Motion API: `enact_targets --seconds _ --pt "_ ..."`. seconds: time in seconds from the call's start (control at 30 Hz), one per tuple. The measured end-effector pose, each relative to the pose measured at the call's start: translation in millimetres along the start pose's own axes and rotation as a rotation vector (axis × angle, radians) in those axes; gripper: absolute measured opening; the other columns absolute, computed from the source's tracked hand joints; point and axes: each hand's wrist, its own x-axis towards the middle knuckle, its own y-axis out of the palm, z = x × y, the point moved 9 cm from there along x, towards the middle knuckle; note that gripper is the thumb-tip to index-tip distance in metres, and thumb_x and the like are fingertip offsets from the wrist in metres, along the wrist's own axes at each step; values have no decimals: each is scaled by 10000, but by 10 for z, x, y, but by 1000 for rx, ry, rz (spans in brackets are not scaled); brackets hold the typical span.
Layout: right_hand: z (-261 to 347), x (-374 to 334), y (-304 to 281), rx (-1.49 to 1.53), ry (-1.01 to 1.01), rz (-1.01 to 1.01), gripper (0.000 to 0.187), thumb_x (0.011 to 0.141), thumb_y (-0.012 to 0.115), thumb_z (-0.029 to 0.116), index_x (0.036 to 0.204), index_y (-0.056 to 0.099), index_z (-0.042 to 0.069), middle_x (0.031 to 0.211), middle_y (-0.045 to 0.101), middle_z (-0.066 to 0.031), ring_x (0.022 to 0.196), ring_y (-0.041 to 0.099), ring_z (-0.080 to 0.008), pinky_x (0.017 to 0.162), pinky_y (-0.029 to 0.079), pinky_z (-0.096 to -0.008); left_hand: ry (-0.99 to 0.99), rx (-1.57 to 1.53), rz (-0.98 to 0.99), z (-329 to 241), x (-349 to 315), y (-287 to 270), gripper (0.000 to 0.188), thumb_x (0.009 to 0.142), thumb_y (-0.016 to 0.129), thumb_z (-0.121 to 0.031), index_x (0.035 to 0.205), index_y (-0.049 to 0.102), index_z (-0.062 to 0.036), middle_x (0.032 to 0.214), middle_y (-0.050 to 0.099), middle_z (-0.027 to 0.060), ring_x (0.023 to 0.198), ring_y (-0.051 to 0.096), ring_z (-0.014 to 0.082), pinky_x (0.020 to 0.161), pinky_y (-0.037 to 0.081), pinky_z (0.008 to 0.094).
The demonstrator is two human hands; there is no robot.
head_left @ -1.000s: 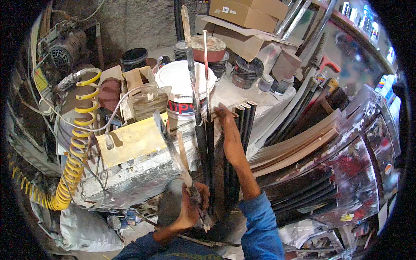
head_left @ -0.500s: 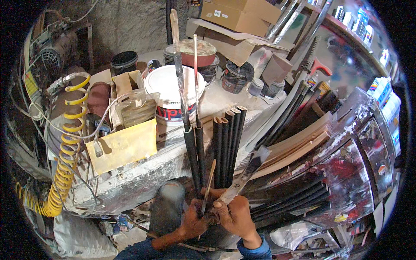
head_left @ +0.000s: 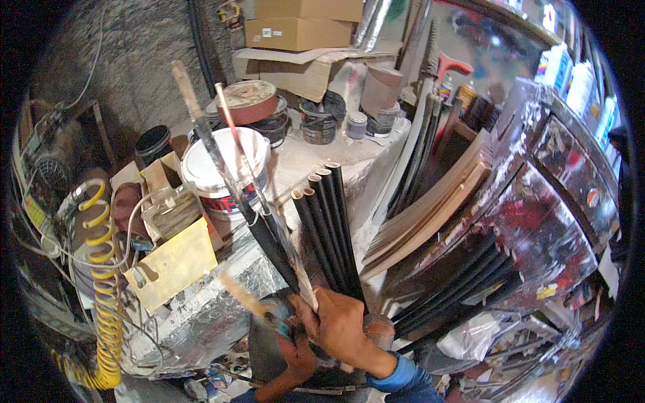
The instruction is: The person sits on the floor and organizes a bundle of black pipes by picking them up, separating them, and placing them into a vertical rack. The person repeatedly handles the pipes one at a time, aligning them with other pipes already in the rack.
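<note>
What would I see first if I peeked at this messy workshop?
Probably the bundle of long black tubes standing up in the middle, with the person's right hand gripping it near the bottom and the left hand just beside it. Behind them sits a white bucket on the dusty bench, and a bright yellow coiled hose hangs at the left.

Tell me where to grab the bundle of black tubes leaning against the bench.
Probably best low down, near where the right hand already wraps the black tubes, coming from the near side. They stand nearly upright, side by side, open tops fanning apart, so a low wrap of the fingers gathers them all; the bench blocks the far side.
</note>
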Motion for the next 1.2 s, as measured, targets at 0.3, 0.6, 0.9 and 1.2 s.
enact_targets --seconds 0.3,0.6,0.9,1.2 --pt "-768 821 -492 115 239 -9 277 918 630 224 1067 627 -9 740 640 -238 636 629 -407 590 493 -456 -250 -415 -290 -139 399 -291 284 1038 454 -336 929 402 -79 635 408 36 448 372 116 385 315 295" --pt "-1369 1016 317 -103 207 166 402 825 622 100 1216 596 10 847 636 -297 797 632 -457 690 498 -465 -352 -545 -152 -72 360 -305 166 967 560 -163 876 423 -138 567 345 -26 427 308 82 374 285 259" --pt "-1704 1131 29 -27 264 -81 452 858 562 90 1308 537 55 903 640 -298 880 640 -458 756 499 -456 -515 -434 4 55 318 26 155 935 588 -147 818 491 -118 574 421 -10 422 382 96 360 331 261" --pt "-1807 1281 24 -63 169 82 297 871 611 106 1156 600 26 1010 630 -250 949 617 -409 822 480 -419 -478 -477 73 4 329 103 124 910 616 -137 816 561 -77 611 493 9 442 429 103 397 337 251"
